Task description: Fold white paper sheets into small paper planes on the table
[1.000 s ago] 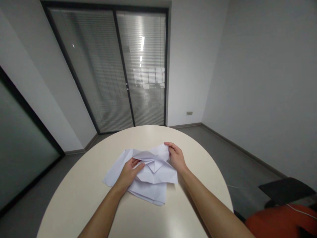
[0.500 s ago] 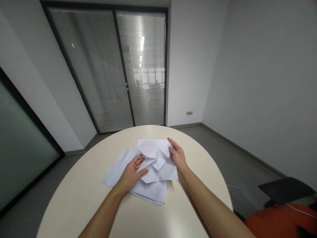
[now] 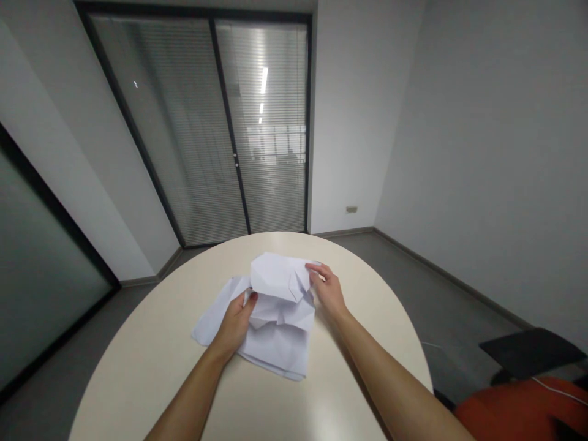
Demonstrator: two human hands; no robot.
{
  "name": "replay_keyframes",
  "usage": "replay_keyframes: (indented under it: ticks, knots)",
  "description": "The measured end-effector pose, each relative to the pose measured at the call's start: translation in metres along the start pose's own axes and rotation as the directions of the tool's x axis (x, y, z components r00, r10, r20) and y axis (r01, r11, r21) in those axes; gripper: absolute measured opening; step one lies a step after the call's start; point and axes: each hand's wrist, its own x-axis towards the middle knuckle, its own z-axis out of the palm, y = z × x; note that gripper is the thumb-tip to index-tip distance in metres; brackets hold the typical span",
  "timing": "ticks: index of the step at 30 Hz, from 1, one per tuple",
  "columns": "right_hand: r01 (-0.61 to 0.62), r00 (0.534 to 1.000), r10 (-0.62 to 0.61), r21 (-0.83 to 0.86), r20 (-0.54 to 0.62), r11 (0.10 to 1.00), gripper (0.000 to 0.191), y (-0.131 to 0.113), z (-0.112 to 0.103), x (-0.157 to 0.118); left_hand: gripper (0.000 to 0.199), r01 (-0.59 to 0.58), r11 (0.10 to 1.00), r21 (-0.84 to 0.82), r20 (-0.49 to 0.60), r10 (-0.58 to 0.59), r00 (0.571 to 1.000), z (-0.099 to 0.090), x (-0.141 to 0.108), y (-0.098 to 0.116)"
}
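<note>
A creased, partly folded sheet of white paper [image 3: 278, 277] is held between my two hands above the table. My left hand [image 3: 236, 321] pinches its left edge between thumb and fingers. At the upper right corner, my right hand [image 3: 327, 286] grips the sheet, thumb below and fingers on top. The far part of the sheet bends over toward me, covering some of the inner folds. Beneath it, more white paper [image 3: 280, 352] lies on the table, with another part [image 3: 215, 312] spreading out to the left of my left hand.
The round cream table [image 3: 151, 367] fills the lower middle. Beyond it stand a dark-framed glass partition with blinds [image 3: 197, 135] and a grey wall [image 3: 482, 153]. An orange chair [image 3: 505, 413] and a black panel [image 3: 533, 352] are at the lower right.
The held paper's far part has folded over toward me. My left hand has moved slightly left and now pinches the edge. My right hand has shifted a little down with its corner.
</note>
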Motion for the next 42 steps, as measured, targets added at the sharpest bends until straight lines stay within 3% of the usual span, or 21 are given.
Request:
replay_keyframes:
  ticks: [2, 6, 9, 11, 14, 19, 23, 25, 27, 31, 36, 39, 40, 42]
  knots:
    - [0.088, 0.996, -0.088, -0.114, 0.008, 0.99, 0.029, -0.007, -0.001, -0.002, 0.066, -0.016, 1.0, 0.0, 0.003, 0.016, 1.0, -0.001, 0.001, 0.0]
    - [0.292, 0.956, -0.264, -0.3, 0.131, 0.908, 0.032, -0.021, -0.003, -0.009, 0.061, -0.054, 0.998, 0.021, 0.033, 0.054, 0.998, -0.002, 0.002, -0.001]
    - [0.363, 0.93, -0.295, -0.416, 0.218, 0.834, 0.038, -0.024, -0.002, -0.015, 0.056, -0.095, 0.995, 0.041, 0.041, 0.093, 0.995, -0.001, 0.002, 0.002]
    - [0.372, 0.922, -0.273, -0.435, 0.275, 0.82, 0.029, -0.024, -0.001, -0.017, 0.053, -0.093, 0.995, 0.024, 0.034, 0.092, 0.995, 0.0, 0.001, 0.004]
    - [0.359, 0.924, -0.267, -0.382, 0.273, 0.852, 0.016, -0.021, -0.001, -0.015, 0.051, -0.04, 0.998, -0.048, -0.051, 0.037, 0.998, -0.001, 0.002, 0.002]
    - [0.323, 0.944, -0.302, -0.188, 0.129, 0.928, 0.021, -0.023, -0.003, -0.009, 0.04, 0.06, 0.92, -0.387, -0.224, -0.158, 0.962, -0.007, 0.009, -0.006]
    - [0.327, 0.934, -0.313, -0.061, 0.169, 0.943, 0.028, -0.03, -0.007, -0.011, 0.023, 0.092, 0.837, -0.54, -0.261, -0.271, 0.927, -0.008, 0.011, -0.001]
    - [0.249, 0.929, -0.248, 0.032, 0.276, 0.968, 0.039, -0.03, -0.008, -0.015, 0.02, 0.11, 0.822, -0.559, -0.267, -0.304, 0.914, -0.009, 0.011, 0.002]
    - [0.09, 0.916, -0.125, 0.11, 0.381, 0.99, 0.051, -0.028, -0.008, -0.018, 0.019, 0.138, 0.805, -0.576, -0.257, -0.339, 0.905, -0.01, 0.01, 0.004]
    - [-0.116, 0.885, 0.001, 0.219, 0.466, 0.969, 0.063, -0.024, -0.003, -0.021, 0.024, 0.203, 0.744, -0.636, -0.18, -0.399, 0.899, -0.011, 0.007, 0.004]
    - [-0.218, 0.841, 0.078, 0.202, 0.536, 0.955, 0.052, -0.029, 0.002, -0.022, 0.035, 0.27, 0.736, -0.621, -0.064, -0.391, 0.918, -0.008, 0.004, 0.002]
    - [-0.28, 0.787, 0.112, 0.189, 0.607, 0.941, 0.079, -0.035, 0.003, -0.024, 0.036, 0.31, 0.733, -0.606, -0.019, -0.403, 0.915, -0.006, 0.001, 0.001]
    - [-0.276, 0.79, 0.107, 0.195, 0.603, 0.941, 0.078, -0.036, 0.003, -0.024, 0.037, 0.325, 0.736, -0.594, 0.008, -0.398, 0.917, -0.006, 0.0, 0.002]
    - [-0.202, 0.854, 0.072, 0.201, 0.516, 0.959, 0.061, -0.034, 0.003, -0.021, 0.04, 0.34, 0.75, -0.568, 0.074, -0.364, 0.928, -0.004, -0.002, 0.004]
